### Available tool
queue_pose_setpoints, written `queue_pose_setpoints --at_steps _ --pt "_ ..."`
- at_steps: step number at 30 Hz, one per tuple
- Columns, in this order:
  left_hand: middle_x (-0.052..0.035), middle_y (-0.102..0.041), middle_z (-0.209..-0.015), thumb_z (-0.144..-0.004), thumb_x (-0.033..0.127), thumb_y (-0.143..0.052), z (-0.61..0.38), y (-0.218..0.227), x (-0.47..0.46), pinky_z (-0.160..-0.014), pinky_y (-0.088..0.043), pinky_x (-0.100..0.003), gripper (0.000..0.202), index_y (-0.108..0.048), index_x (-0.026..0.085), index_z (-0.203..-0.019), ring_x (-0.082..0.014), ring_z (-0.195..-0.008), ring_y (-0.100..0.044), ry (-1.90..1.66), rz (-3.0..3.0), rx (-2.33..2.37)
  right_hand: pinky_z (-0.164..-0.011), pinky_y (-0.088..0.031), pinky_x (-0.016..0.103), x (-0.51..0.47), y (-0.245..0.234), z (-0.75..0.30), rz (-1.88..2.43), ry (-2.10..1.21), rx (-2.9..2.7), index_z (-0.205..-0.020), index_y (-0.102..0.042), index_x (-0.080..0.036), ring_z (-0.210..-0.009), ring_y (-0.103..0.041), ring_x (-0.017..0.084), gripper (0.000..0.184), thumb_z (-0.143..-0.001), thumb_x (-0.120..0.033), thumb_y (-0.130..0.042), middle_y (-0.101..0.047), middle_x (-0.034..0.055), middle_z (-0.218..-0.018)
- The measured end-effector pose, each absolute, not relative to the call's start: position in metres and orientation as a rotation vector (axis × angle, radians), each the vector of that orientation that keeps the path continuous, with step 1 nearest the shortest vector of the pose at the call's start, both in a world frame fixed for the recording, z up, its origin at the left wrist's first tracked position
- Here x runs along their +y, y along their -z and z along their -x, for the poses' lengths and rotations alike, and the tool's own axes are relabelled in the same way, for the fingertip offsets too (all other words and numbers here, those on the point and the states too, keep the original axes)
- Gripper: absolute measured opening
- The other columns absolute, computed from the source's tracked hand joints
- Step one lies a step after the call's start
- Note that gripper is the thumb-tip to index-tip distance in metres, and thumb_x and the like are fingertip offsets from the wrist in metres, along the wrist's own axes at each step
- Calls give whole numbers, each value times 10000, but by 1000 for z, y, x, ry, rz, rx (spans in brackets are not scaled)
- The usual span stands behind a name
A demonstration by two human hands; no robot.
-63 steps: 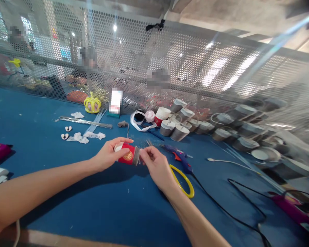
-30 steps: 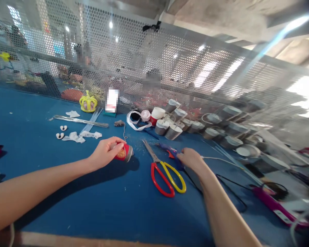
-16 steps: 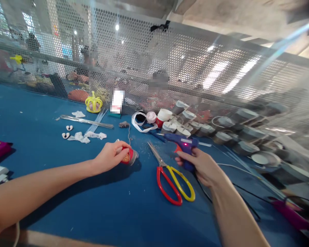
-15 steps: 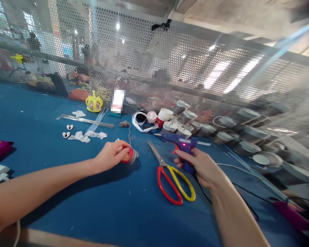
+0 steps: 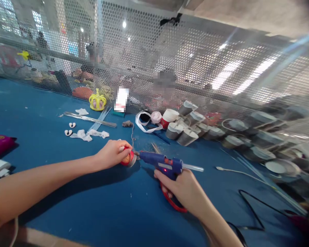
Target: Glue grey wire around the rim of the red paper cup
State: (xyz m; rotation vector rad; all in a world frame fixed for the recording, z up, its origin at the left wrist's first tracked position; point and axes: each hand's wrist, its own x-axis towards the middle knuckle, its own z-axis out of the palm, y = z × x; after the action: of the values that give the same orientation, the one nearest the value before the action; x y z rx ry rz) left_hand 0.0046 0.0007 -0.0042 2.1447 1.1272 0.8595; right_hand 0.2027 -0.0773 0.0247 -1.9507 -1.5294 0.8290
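My left hand is closed around a small red round piece with a gold pattern and a greyish edge. A grey yarn strand runs from it to a small yarn bundle. In my right hand is a blue glue gun, its red light lit and a clear glue stick poking out of the back. Its nozzle is at the red piece's right side; whether they touch I cannot tell. Scissors lie beneath the glue gun, mostly hidden, one red handle showing.
Metal rods, white scraps and a yellow crown lie to the left. White ribbon and several grey cups stand at the back right. A perforated metal screen closes off the far edge.
My right hand has brought the glue gun left, over the scissors, so its nozzle is now at the red piece. My left hand keeps its hold. The view has shifted slightly.
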Motion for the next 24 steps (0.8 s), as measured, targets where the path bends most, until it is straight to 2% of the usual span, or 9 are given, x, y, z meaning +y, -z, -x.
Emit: queue_pose_setpoints --at_steps 4,14,24 --pt "-45 -692 -882 -813 221 -463 -4 5 0 -697 -457 -253 211 -656 161 -868 -174 -794 -623 -833 -2148 1143 -364 -394 221 -77 -24 -201 1945 -760 -1611 -518 -516 -197 -330 -480 109 265 -677 -404 -562 -534 -14 -388" --pt "-53 -692 -892 -804 209 -454 -4 3 2 -701 -455 -259 226 -658 145 -877 -173 -788 -620 -821 -2143 1180 -332 -347 229 -86 -20 -199 1979 -685 -1661 -574 -528 -199 -319 -466 121 246 -690 -416 -542 -512 -24 -370" --pt "-49 -693 -883 -793 239 -453 -3 5 3 -698 -451 -263 242 -659 148 -880 -175 -781 -619 -836 -2099 1190 -389 -367 229 -88 -24 -195 1659 -285 -1933 -544 -507 -223 -457 -520 145 218 -718 -352 -509 -534 -10 -439"
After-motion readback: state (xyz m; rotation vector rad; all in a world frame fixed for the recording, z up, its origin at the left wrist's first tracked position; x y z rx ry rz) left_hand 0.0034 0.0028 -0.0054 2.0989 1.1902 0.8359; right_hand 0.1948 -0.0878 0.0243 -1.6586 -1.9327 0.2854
